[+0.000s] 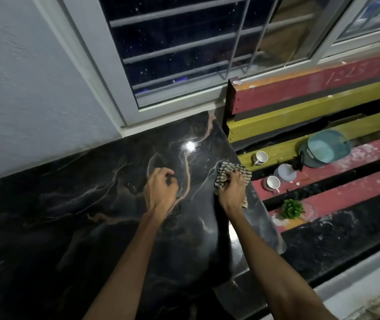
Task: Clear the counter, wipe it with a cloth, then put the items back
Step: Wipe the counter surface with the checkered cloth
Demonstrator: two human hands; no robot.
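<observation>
Two bare forearms reach in from below, the nearest things in sight, stretched out over the dark marbled counter (105, 204). At the end of the right one, the right hand (231, 188) is clenched around a bunched, checked cloth (228, 173), pressing it down on the counter close to its right edge; part of the cloth spills out past the knuckles and a corner trails behind the wrist. Beside it, the left hand (161, 188) rests on the stone with its fingers curled loosely under, holding nothing that I can make out. A bright light reflection sits on the polished surface just beyond the two hands. Past the counter's right edge, lower down, lie painted planks (323, 95) in red and yellow. On them stand a white mug (261, 157) and, nearer, a second white cup (273, 182), well apart from the cloth. Between and beyond them is a pale round lidded container (285, 172), and further out a teal basin (329, 146) tilted on a darker tub. A small bunch of green leaves (292, 209) lies on a red plank nearer to me. Behind the counter rises a white-framed window (184, 54) with grey bars, and a plain pale wall (34, 77) to its left.
</observation>
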